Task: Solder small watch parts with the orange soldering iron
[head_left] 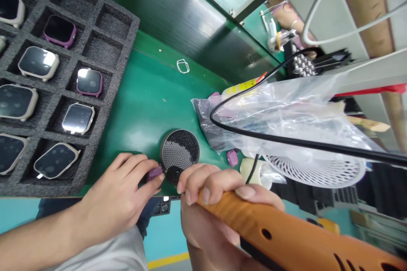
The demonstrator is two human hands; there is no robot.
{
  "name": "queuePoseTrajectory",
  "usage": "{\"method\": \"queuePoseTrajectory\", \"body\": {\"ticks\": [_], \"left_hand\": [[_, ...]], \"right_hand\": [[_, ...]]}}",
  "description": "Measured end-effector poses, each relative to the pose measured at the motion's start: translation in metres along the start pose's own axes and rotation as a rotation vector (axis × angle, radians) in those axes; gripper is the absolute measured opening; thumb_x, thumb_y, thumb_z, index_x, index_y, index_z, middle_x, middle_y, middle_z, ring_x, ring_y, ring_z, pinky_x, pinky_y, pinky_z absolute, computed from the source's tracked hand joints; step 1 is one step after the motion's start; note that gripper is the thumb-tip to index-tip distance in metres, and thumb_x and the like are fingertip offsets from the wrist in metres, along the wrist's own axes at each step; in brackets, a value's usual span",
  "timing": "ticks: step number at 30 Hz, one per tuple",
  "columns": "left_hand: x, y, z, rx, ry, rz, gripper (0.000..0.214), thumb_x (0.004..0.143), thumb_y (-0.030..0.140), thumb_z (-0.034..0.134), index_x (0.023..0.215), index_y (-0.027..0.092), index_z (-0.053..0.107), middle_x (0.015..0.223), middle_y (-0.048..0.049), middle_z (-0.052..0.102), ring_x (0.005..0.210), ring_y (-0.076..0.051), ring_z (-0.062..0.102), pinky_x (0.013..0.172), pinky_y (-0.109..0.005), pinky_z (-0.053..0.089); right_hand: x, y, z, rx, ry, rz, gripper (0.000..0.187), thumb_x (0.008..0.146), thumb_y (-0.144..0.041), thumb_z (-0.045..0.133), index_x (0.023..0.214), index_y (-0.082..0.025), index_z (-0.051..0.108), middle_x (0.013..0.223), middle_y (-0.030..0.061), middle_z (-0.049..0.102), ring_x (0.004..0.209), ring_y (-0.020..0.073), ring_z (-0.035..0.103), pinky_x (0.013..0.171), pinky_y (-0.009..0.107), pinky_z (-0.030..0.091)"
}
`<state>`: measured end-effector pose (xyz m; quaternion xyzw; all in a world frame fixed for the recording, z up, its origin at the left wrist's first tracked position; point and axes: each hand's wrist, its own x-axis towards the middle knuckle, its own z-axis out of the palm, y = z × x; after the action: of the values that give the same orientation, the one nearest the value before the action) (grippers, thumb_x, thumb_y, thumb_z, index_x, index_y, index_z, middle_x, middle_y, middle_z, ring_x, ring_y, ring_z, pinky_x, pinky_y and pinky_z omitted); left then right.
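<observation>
A dark grey foam tray of square compartments (pixel 83 171), holding watch-shaped pieces, lies left of the left fingers. The left hand (pixel 124 190) reaches in palm down, its fingers bent and narrowed on a small purple piece (pixel 154 172), pinched between fingertips and thumb and partly hidden by them. Just beyond those fingertips sits a round metal dish with a perforated inside (pixel 178 156). The right hand (pixel 216 194) curls around a long orange tool (pixel 286 228), whose short black end (pixel 174 175) points towards the left thumb. A crinkled clear plastic bag (pixel 270 114) lies beyond the right fingers.
</observation>
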<state>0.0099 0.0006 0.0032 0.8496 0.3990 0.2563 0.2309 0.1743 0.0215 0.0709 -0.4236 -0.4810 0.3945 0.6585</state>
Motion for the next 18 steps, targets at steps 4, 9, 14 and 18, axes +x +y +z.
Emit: {"method": "queuePoseTrajectory", "body": {"ticks": [4,9,14,18], "left_hand": [[-0.001,0.001,-0.002,-0.013,-0.002,-0.003,0.027,0.1,0.016,0.063,0.126,0.018,0.07,0.127,-0.0105,0.068,0.118,-0.03,0.058,0.097,-0.048,0.044],[0.0,0.001,-0.003,-0.029,-0.008,-0.018,0.03,0.097,0.012,0.063,0.125,0.018,0.069,0.127,-0.0103,0.069,0.118,-0.029,0.058,0.097,-0.047,0.045],[0.002,0.001,-0.002,-0.033,0.007,-0.013,0.029,0.095,0.01,0.064,0.123,0.017,0.069,0.125,-0.0105,0.068,0.117,-0.029,0.058,0.096,-0.047,0.045],[-0.001,-0.001,-0.001,-0.03,-0.013,-0.024,0.026,0.098,0.013,0.064,0.122,0.018,0.069,0.126,-0.0105,0.067,0.118,-0.029,0.058,0.097,-0.048,0.045]], "right_hand": [[-0.003,0.001,-0.002,-0.055,-0.025,0.04,0.019,0.104,-0.041,0.049,0.114,-0.031,0.061,0.077,-0.0044,0.06,0.058,0.0162,0.059,0.055,0.039,0.053],[-0.005,0.004,-0.003,-0.02,-0.06,0.032,0.023,0.104,-0.035,0.045,0.117,-0.029,0.062,0.081,-0.0028,0.063,0.062,0.0172,0.061,0.056,0.04,0.054],[-0.004,0.004,0.004,-0.019,-0.063,0.016,0.032,0.104,-0.049,0.044,0.119,-0.028,0.063,0.079,-0.0019,0.06,0.062,0.0168,0.058,0.056,0.039,0.053],[-0.003,0.01,0.004,0.04,-0.061,0.054,0.054,0.095,-0.079,0.047,0.12,-0.033,0.062,0.08,-0.0026,0.06,0.063,0.017,0.058,0.058,0.039,0.053]]}}
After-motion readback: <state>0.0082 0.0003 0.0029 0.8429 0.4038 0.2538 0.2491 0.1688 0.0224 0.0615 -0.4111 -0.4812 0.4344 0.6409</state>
